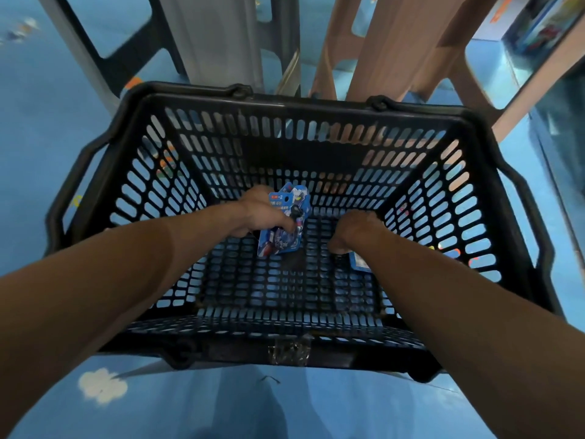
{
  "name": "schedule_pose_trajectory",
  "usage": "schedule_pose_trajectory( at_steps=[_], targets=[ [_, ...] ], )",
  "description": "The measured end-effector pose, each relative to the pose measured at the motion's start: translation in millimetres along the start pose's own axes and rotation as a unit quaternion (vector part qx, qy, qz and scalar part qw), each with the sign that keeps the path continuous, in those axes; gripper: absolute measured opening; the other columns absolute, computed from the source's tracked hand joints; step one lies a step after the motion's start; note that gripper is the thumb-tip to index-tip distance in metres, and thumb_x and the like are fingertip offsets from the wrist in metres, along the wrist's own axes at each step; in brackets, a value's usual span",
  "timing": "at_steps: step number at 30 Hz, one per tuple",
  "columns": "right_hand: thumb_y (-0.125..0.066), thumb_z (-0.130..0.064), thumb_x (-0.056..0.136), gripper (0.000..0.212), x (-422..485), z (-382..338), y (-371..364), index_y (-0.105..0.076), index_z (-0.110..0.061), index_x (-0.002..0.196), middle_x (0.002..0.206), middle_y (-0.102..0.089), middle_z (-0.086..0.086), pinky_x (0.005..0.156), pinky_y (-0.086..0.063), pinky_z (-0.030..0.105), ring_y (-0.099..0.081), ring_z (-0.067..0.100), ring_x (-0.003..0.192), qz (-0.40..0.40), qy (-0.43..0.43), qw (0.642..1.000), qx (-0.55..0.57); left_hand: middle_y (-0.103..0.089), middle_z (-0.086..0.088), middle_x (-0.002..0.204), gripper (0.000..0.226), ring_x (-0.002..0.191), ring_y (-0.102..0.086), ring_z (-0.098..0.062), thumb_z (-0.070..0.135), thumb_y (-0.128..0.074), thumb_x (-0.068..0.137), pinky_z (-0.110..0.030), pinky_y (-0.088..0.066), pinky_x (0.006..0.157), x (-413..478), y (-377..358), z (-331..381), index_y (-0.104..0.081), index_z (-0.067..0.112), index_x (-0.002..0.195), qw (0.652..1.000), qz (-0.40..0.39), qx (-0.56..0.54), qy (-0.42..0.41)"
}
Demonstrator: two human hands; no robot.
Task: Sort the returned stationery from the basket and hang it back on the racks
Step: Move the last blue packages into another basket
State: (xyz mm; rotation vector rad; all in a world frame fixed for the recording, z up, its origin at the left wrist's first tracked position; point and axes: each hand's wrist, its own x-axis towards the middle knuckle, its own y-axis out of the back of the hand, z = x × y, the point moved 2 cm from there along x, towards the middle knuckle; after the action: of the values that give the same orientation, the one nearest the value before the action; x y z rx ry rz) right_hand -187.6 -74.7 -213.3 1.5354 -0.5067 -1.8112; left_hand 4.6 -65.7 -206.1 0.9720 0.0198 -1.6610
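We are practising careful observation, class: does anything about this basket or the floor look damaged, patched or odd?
Crumpled clear tape is stuck on the near rim of the black plastic basket, perhaps a repair. A white blotch marks the blue floor near it. The blue card packet held by the left hand looks intact.

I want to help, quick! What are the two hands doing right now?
Left hand: closed, holding a blue stationery pack.
Right hand: fingers curled down by a second blue pack; grip cannot be told.
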Motion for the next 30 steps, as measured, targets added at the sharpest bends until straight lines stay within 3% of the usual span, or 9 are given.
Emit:
schedule_pose_trajectory(
  at_steps=[6,9,12,16,19,23,26,28,30],
  targets=[
    [-0.061,-0.018,0.097,0.047,-29,20,31,-0.049,-0.007,0.141,0.144,-0.049,0.014,0.097,-0.049,0.042,-0.045,0.032,0.134,0.128,-0.057,0.985,0.099,-0.074,-0.003,0.093,0.031,0.083,-0.070,-0.016,0.004,-0.091,0.070,-0.023,-0.053,0.061,-14,8,4,-0.069,0.012,0.091,0.999,0.015,-0.030,0.003],
    [-0.070,-0.023,0.091,0.037,-46,30,47,-0.057,-0.008,0.122,0.129,-0.057,0.016,0.083,-0.051,0.039,-0.057,0.031,0.114,0.142,-0.046,0.968,0.204,-0.076,-0.004,0.100,0.034,0.087,-0.072,-0.017,0.005,-0.090,0.072,-0.024,-0.054,0.062,-26,15,7,-0.072,0.010,0.100,0.998,0.014,-0.063,0.010],
    [-0.060,-0.018,0.092,0.013,-55,28,58,-0.054,-0.007,0.089,0.092,-0.057,0.013,0.063,-0.041,0.029,-0.053,0.023,0.077,0.119,0.037,0.903,0.411,-0.079,-0.006,0.099,0.031,0.080,-0.076,-0.019,0.009,-0.087,0.079,-0.022,-0.050,0.048,-36,23,11,-0.073,0.009,0.107,0.995,-0.011,-0.098,0.021],
    [-0.049,-0.004,0.089,0.012,-77,17,72,-0.057,-0.007,0.080,0.081,-0.059,0.016,0.061,-0.046,0.033,-0.059,0.027,0.073,0.106,0.080,0.809,0.572,-0.077,-0.011,0.103,0.025,0.065,-0.074,-0.016,0.014,-0.072,0.095,-0.023,-0.052,0.049,-55,31,29,-0.070,0.005,0.118,0.977,-0.073,-0.198,0.005],
    [-0.047,-0.008,0.091,0.015,-86,14,82,-0.061,-0.004,0.091,0.092,-0.065,0.016,0.066,-0.051,0.036,-0.063,0.030,0.081,0.131,0.076,0.768,0.622,-0.072,-0.015,0.093,0.015,0.060,-0.072,-0.018,0.015,-0.055,0.103,-0.025,-0.054,0.047,-74,35,51,-0.068,0.006,0.105,0.950,-0.093,-0.299,-0.007],
    [-0.047,-0.031,0.069,0.052,-114,9,103,-0.064,-0.003,0.110,0.110,-0.069,0.015,0.090,-0.058,0.049,-0.068,0.034,0.100,0.145,0.055,0.747,0.646,-0.075,-0.012,0.089,0.046,0.067,-0.073,-0.026,0.039,-0.038,0.099,-0.031,-0.059,0.063,-106,32,80,-0.072,0.009,0.093,0.902,-0.070,-0.425,0.022],
    [-0.044,-0.037,0.064,0.066,-142,11,109,-0.064,-0.002,0.116,0.115,-0.068,0.017,0.093,-0.056,0.050,-0.066,0.035,0.104,0.141,0.031,0.743,0.654,-0.072,-0.016,0.124,0.078,0.112,-0.069,-0.037,0.075,-0.055,0.086,-0.051,-0.053,0.100,-136,32,98,-0.072,0.009,0.124,0.885,-0.097,-0.454,0.029],
    [-0.045,-0.038,0.065,0.065,-170,15,112,-0.065,-0.002,0.115,0.117,-0.068,0.021,0.094,-0.056,0.053,-0.066,0.038,0.106,0.127,0.016,0.744,0.655,-0.069,-0.021,0.130,0.071,0.118,-0.067,-0.041,0.062,-0.074,0.082,-0.062,-0.049,0.105,-164,31,112,-0.070,0.009,0.129,0.895,-0.111,-0.431,0.043],
    [-0.045,-0.036,0.076,0.062,-205,21,121,-0.061,-0.003,0.126,0.128,-0.064,0.022,0.102,-0.050,0.052,-0.061,0.040,0.117,0.103,0.016,0.762,0.639,-0.075,-0.020,0.113,0.036,0.099,-0.074,-0.037,0.036,-0.077,0.089,-0.056,-0.059,0.090,-190,35,130,-0.074,0.008,0.111,0.909,-0.059,-0.407,0.062]
  ],
)
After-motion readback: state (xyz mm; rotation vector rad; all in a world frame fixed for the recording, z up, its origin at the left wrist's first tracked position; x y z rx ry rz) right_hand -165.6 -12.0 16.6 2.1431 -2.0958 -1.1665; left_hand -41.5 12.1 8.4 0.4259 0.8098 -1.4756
